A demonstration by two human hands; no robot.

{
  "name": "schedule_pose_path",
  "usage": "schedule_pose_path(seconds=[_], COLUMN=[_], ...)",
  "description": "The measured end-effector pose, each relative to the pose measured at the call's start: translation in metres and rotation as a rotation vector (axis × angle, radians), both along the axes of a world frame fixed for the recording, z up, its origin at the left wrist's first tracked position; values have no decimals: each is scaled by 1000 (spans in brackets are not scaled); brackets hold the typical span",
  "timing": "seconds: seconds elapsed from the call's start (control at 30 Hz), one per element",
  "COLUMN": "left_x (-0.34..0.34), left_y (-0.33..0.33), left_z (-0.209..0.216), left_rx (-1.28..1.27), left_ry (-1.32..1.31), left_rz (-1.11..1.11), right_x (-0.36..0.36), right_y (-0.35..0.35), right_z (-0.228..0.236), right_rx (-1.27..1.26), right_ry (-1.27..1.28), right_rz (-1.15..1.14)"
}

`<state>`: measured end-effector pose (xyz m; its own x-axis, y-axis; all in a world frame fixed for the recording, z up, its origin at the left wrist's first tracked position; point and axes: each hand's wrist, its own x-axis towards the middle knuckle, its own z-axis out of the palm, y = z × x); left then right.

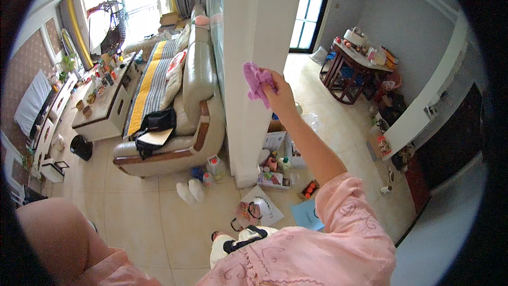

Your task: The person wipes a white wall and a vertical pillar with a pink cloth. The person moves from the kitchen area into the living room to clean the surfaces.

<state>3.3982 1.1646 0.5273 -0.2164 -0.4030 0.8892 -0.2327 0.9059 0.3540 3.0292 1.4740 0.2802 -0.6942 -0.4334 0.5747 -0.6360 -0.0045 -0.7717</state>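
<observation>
My right arm reaches up and forward, and my right hand (281, 90) is closed around a crumpled purple cloth (258, 80). Hand and cloth are in front of a white pillar (256, 26), and the cloth seems to lie against its face, though the exact contact is hard to see. Some of the cloth bunches out past my fingers on the left. At the lower left a bare part of my left arm (55, 233) shows very close up; my left hand is out of the picture.
Left of the pillar stands a leather sofa (198, 79) with a black bag (157, 122). White slippers (190, 191), a box of bottles (275, 179), a white paper bag (269, 204) and a blue bag (307, 215) lie on the floor. A cluttered table (365, 55) stands far right.
</observation>
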Motion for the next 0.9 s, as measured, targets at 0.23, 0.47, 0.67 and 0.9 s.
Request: schedule_pose_path(seconds=[0.23, 0.47, 0.67, 0.9], left_x=[-35, -74, -80, -93], left_y=[-45, -76, -87, -84], left_z=[-14, -17, -42, -47], left_rx=[19, 2, 113, 198], left_ry=[19, 67, 127, 109], left_rz=[-75, -201, -242, -250], right_x=[-11, -13, -1, -63], right_y=[2, 7, -8, -54], right_z=[32, 39, 73, 188], right_rx=[-112, -146, -122, -26], right_ry=[162, 161, 487, 1094], right_rz=[-139, -281, -485, -642])
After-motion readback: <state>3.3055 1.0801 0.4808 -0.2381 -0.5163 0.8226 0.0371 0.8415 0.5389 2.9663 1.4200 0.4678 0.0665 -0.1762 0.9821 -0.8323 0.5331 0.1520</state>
